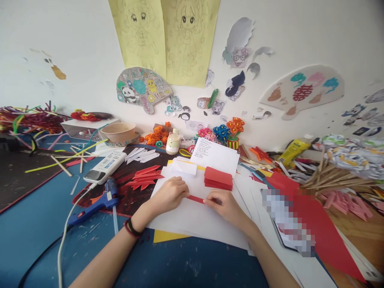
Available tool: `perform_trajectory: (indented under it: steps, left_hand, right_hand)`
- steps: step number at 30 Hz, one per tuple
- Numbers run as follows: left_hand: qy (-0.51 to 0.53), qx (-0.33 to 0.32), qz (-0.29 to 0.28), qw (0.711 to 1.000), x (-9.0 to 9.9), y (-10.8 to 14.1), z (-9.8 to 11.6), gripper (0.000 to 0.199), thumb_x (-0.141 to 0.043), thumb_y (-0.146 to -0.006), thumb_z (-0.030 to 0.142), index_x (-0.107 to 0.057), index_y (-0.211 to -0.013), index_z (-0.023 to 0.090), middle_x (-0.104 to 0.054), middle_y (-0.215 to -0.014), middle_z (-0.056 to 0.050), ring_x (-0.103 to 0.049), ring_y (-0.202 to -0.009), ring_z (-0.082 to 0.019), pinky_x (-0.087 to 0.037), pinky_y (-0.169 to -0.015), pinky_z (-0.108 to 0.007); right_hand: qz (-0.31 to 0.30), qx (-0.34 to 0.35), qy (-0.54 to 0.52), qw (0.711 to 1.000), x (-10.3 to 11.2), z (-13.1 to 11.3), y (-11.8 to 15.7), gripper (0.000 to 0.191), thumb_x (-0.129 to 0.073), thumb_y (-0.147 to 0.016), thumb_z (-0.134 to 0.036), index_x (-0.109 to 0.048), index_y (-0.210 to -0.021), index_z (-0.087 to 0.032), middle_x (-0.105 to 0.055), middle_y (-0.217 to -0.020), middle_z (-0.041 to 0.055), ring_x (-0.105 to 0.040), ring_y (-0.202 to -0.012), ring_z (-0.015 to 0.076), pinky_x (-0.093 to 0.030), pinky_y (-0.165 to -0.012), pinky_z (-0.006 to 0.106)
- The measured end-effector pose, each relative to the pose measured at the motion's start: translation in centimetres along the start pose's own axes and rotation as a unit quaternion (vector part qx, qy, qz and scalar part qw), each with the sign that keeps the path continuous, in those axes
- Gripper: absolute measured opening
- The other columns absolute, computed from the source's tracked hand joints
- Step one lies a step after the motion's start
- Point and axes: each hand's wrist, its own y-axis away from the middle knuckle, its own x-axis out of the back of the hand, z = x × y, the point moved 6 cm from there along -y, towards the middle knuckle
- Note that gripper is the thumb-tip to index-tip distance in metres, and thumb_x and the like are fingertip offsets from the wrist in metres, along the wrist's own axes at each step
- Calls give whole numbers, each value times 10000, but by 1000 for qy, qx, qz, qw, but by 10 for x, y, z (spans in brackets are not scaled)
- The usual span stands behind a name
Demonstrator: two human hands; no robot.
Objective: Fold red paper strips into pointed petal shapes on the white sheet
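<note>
Between my two hands a narrow strip of red paper [196,199] is stretched, just above white sheets [192,218]. My left hand [171,195] is closed, pinching the strip's left end. At its other end, my right hand [223,205] pinches with thumb and forefinger. Directly beyond the right hand lies a stack of red paper rectangles [218,178]. A stack of white paper pieces [183,167] sits beside it to the left. Folded red paper pieces [145,177] are piled left of my left hand.
A blue glue gun [103,202] and a white power strip [105,167] with a cable are on the left. A phone [288,224] with a blurred screen lies on the right by red paper [324,232]. A bottle [173,143] and craft flowers [223,132] stand near the wall.
</note>
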Motion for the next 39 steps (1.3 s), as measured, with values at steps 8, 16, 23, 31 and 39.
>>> perform_trajectory:
  steps: [8, 16, 23, 31, 39]
  left_hand:
    - [-22, 16, 2, 1000, 0, 2, -4, 218, -460, -937, 198, -567, -750, 167, -605, -734, -23, -493, -736, -170, -366, -674, -282]
    - [-52, 13, 11, 998, 2, 1, 1, 249, -439, -944, 207, -566, -733, 167, -595, -716, -28, -483, -716, -170, -352, -648, -280]
    - [-96, 56, 35, 993, 20, 7, -16, 261, -439, -956, 244, -590, -758, 168, -621, -744, -33, -516, -752, -174, -358, -676, -286]
    - [-285, 182, 91, 937, 90, 54, -56, 285, -446, -935, 287, -646, -755, 192, -670, -782, -53, -549, -818, -231, -331, -749, -362]
    - [-342, 238, 87, 905, 98, 61, -56, 232, -467, -911, 268, -653, -1002, 164, -680, -880, -120, -575, -929, -305, -362, -789, -406]
  right_hand:
    - [3, -4, -7, 1000, 3, 1, 1, 247, -563, -887, -372, -647, -743, -189, -627, -734, 23, -526, -667, 158, -382, -600, 279]
    - [1, -7, -12, 1000, 4, 4, 2, 351, -520, -902, -410, -561, -634, -187, -555, -633, -2, -466, -599, 137, -348, -572, 273]
    - [38, -22, -12, 999, 15, 13, 5, 352, -523, -885, -442, -546, -642, -189, -562, -646, 3, -485, -614, 143, -374, -594, 273]
    - [70, -27, -8, 997, 21, 20, 6, 372, -499, -888, -463, -561, -653, -182, -589, -660, 15, -511, -627, 148, -390, -610, 273]
    - [85, -25, 3, 996, 22, 16, 6, 355, -496, -876, -446, -578, -656, -178, -555, -617, 5, -469, -575, 133, -367, -565, 267]
